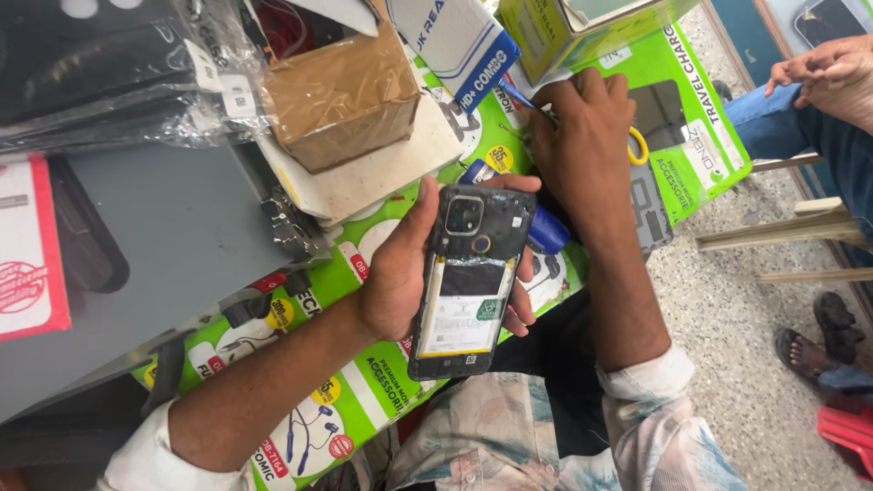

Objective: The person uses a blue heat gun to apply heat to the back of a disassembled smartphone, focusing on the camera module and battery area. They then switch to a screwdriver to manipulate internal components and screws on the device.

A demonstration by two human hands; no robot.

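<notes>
I see the left hand (400, 273) cradling the opened phone (468, 277) back-up, insides exposed; beyond the phone, the right hand (582, 136) pinches a blue tool (523, 98).

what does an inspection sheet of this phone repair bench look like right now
surface: green accessory posters cover the bench.
job's things: opened phone, back cover off, battery showing; thin blue-handled tool.
clutter: brown cardboard box, green box, bagged black items.
hands: left hand grips the phone; right hand is on the tool.
cables: nothing seen.
surroundings: speckled floor, another person's hand, sandalled foot.
</notes>
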